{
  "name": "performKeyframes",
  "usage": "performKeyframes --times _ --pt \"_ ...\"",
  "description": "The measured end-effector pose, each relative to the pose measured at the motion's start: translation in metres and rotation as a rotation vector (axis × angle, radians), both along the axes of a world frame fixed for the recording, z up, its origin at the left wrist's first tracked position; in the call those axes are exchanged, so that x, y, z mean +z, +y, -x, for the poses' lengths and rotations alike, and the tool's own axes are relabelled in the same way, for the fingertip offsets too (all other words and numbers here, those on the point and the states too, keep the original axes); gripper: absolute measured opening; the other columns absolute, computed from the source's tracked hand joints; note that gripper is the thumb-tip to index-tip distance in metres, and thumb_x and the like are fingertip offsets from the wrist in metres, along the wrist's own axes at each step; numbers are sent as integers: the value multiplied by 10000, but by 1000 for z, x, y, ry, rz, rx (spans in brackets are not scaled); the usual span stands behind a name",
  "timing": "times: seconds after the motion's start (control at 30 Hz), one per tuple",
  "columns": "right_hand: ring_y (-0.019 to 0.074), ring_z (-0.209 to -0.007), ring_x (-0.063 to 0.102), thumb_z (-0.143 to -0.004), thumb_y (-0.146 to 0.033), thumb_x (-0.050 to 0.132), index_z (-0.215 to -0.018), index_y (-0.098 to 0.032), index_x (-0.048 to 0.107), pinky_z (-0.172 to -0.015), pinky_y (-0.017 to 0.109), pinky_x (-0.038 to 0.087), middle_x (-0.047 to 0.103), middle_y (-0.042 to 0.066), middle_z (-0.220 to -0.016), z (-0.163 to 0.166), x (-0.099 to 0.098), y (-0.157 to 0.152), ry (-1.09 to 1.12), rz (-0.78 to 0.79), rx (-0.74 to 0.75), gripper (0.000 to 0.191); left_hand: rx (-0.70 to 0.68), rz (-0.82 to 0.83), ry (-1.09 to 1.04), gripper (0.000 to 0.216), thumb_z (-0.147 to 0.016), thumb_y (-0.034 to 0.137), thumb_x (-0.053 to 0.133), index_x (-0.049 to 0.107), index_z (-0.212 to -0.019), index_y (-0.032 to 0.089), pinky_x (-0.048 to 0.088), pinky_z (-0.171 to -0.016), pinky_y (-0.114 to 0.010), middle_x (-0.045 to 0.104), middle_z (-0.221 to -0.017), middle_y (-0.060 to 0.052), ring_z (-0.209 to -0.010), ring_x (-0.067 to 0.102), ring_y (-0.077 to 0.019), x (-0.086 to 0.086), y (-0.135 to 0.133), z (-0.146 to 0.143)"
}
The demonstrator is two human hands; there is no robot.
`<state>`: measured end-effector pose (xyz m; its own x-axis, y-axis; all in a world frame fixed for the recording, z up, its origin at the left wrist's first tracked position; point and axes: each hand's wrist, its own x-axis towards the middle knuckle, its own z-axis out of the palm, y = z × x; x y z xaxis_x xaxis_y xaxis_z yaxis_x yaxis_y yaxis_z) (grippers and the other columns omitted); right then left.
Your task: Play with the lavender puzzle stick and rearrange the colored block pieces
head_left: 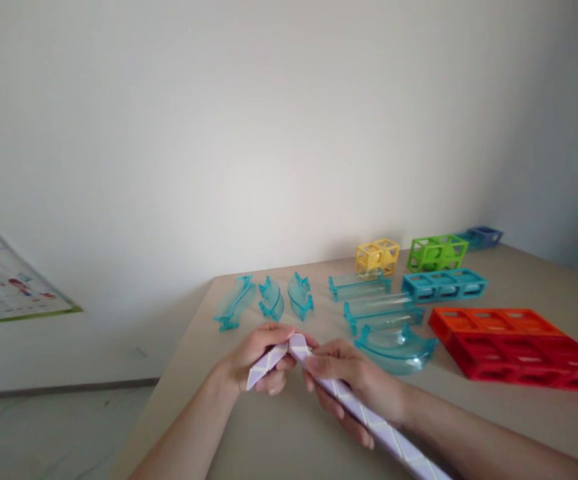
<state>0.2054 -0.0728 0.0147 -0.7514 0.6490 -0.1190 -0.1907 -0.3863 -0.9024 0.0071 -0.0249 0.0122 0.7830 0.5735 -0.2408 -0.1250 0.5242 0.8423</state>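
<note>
Work in the head view, the one view we have, centres on a lilac segmented strip (pixel 349 401), held up over the table (pixel 196 347) and bent near its far end. Our left hand (pixel 249 352) has its fingers curled closed around the short end; our right hand (pixel 341 367) is closed on the long part, just beside the bend, thumb on top. We judge the step in hand to be turning a segment at that joint. Any further turn would call for a steady right grip while our left fingers twist.
</note>
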Motion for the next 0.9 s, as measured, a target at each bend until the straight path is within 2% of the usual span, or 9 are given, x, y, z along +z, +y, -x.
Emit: performKeyframes --times 0.1,0.27,0.37,0.5,0.57,0.67,0.73,0.8,0.9 --pt "101 -238 473 -839 -440 536 -811 -120 586 -218 161 366 522 -46 -438 0 0 -1 14 22 18 325 -80 0 -25 360 -851 413 553 643 -1034 117 391 -294 -214 515 -518 44 -249 461 -95 3 1 6" --pt "115 -254 502 -839 -468 519 -812 -133 573 -221 164 361 530 -47 -446 2 0 0 4 25 -49 340 39 -129 2 295 -760 396 672 629 -892 136 379 -302 -180 528 -531 44 -268 476 -81 2 -1 1" --pt "123 -268 517 -823 -486 519 -759 -142 556 -233 171 364 518 -50 -425 4 -6 2 -113 10 -91 352 115 -175 189 263 -765 391 662 630 -813 135 379 -314 -179 500 -470 51 -262 435 -70 3 -1 -3" --pt "132 -280 528 -821 -441 491 -596 -167 492 -242 177 347 486 -35 -375 7 -18 3 -455 -51 -185 354 295 -276 540 266 -709 381 716 628 -693 131 311 -309 -174 465 -435 59 -316 417 -72 1 -4 -12" --pt "137 -293 536 -830 -416 482 -630 -169 507 -251 184 336 512 -25 -399 8 -20 2 -598 -116 -227 319 382 -390 645 304 -696 403 726 603 -641 131 273 -308 -171 468 -444 56 -345 430 -74 -1 -8 -18" --pt "121 -334 537 -862 -413 463 -834 -159 568 -313 184 324 578 -20 -496 7 -16 1 -633 -285 -314 275 422 -472 635 355 -737 506 662 568 -725 164 294 -310 -169 470 -483 70 -346 441 -77 -5 -15 -28" --pt "110 -411 543 -877 -402 460 -826 -156 596 -385 191 323 598 -7 -551 6 -11 1 -657 -487 -397 285 399 -414 586 408 -766 596 578 539 -820 193 341 -300 -184 464 -497 82 -324 443 -88 -6 -18 -32" --pt "114 -491 540 -881 -361 462 -705 -150 609 -443 207 309 601 12 -573 6 -6 1 -723 -675 -445 312 358 -303 544 444 -773 639 533 512 -899 214 383 -287 -208 459 -493 91 -302 444 -100 -3 -19 -31" --pt "121 -509 516 -877 -342 466 -646 -150 619 -462 229 278 605 30 -570 5 -3 -3 -815 -819 -413 338 225 -144 492 429 -783 592 568 511 -971 211 408 -281 -208 490 -480 86 -281 444 -94 3 -15 -24"
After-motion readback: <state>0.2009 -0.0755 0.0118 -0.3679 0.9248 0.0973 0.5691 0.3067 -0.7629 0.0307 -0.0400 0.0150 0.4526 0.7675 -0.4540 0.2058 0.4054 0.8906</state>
